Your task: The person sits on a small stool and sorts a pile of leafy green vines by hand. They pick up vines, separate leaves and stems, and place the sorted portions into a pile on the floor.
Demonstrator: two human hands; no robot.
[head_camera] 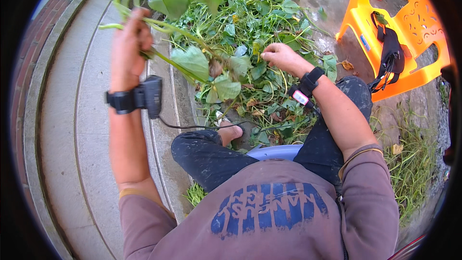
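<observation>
At the left, my left hand [135, 47] is raised and closed around leafy green vine stems [169, 61], whose leaves hang to the right and are partly blurred. My right hand [281, 57] is over a large heap of cut vines [267, 11], near a yellowed leaf; its fingers are curled, and whether they pinch anything is hard to tell. Green, yellow and brown leaves mix in the heap, which spreads before my knees. Both wrists wear black straps with small devices, and a dark cable runs between them.
An orange plastic chair [393, 36] stands at the upper right with a black strapped bag [391, 52] on it. Concrete steps [97, 115] run along the left. A pale blue plastic edge [276, 151] shows between my legs. Thin green stems [411, 166] lie at the right.
</observation>
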